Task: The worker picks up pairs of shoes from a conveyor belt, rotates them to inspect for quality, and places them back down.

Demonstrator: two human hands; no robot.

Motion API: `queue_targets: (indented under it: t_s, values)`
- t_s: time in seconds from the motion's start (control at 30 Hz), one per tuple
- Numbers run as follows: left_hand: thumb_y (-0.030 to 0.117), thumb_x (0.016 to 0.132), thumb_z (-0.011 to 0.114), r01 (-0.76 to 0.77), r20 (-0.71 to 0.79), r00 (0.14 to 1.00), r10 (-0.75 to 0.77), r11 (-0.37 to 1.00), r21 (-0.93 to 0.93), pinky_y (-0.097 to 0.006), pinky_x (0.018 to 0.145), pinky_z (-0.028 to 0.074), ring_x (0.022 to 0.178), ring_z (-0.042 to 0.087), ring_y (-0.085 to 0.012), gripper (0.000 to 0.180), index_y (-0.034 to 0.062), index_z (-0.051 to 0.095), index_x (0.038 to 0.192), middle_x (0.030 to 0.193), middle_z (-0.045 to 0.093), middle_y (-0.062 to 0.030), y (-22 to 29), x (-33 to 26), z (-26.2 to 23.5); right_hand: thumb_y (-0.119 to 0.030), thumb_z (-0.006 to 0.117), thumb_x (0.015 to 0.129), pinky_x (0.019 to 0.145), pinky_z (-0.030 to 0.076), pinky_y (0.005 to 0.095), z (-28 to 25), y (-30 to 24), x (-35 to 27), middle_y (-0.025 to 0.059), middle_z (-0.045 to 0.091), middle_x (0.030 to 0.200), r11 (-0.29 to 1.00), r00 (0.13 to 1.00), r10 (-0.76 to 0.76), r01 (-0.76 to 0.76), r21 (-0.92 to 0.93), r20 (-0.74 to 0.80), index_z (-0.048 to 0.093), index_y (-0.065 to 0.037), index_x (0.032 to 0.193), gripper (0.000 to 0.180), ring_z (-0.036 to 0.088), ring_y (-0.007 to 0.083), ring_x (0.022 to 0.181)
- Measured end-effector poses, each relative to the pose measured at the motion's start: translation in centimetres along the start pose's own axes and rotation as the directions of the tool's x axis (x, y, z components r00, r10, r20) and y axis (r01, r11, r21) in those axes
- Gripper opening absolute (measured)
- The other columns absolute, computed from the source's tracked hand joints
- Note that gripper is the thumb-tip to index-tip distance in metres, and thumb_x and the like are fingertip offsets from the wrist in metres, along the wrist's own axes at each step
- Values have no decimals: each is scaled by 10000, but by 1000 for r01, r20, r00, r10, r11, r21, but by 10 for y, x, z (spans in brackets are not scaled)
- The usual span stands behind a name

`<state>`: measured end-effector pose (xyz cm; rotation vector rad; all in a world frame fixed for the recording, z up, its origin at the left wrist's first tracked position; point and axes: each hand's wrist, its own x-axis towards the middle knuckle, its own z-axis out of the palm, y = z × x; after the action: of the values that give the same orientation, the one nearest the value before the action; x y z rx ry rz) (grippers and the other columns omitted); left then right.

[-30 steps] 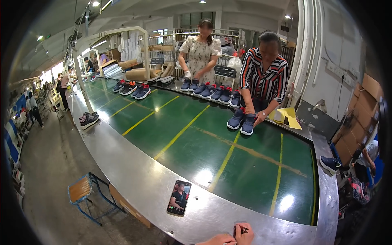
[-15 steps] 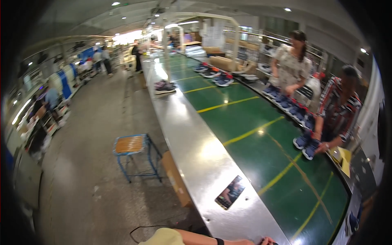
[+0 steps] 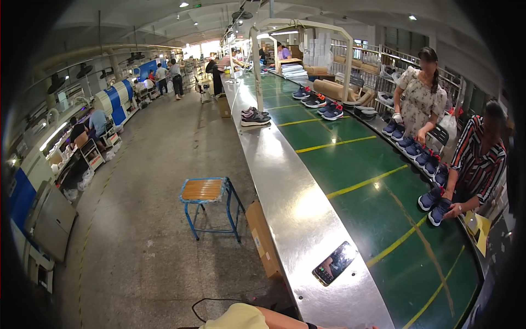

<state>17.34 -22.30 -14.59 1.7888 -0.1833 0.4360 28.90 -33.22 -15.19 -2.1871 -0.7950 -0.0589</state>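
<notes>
Steel conveyor edge (image 3: 285,181), phone (image 3: 335,263) beyond forearm (image 3: 279,318)

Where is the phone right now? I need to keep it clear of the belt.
In the head view the phone lies flat on the steel ledge left of the green conveyor belt, near the bottom, just right of a cardboard box on the floor.

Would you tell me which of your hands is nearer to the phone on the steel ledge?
Left, apparently: the yellow-sleeved left forearm lies along the lower edge, below the phone and apart from it. The right hand is out of view, so it cannot be placed.
</notes>
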Motion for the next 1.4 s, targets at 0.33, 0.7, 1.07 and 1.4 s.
queue_targets:
  t_s: [0.33,0.7,1.07,1.4]
  values:
    - [252,861,579,45,-23,999,-44,997,59,-366,644,462,726,599,-288,206,59,639,817,789,630,-126,11,-9,5,-241,559,887,693,477,333,-13,-20,-9,141,655,856,993,993,113,-114,31,38,622,25,1022,305,604,235,764]
    - [179,850,563,-37,-21,999,40,993,115,-405,682,442,744,556,-308,157,31,609,873,800,582,-131,15,-11,-19,-93,584,815,619,475,302,10,-30,-2,108,633,790,943,994,83,-54,328,-74,602,-7,1019,223,590,171,680]
    - [107,823,599,219,132,965,-225,974,56,-344,617,444,651,585,-251,80,33,624,806,737,632,-89,48,9,-28,-288,543,891,580,472,324,-22,-56,2,100,645,765,914,973,232,-216,343,-8,664,-77,910,244,619,276,684]
    - [129,836,590,219,100,970,-224,974,60,-337,630,453,697,591,-267,106,32,627,857,771,629,-108,40,-1,-38,-288,542,885,582,489,303,-10,-60,1,59,657,677,933,975,220,-198,299,-40,675,-79,865,248,646,219,642]
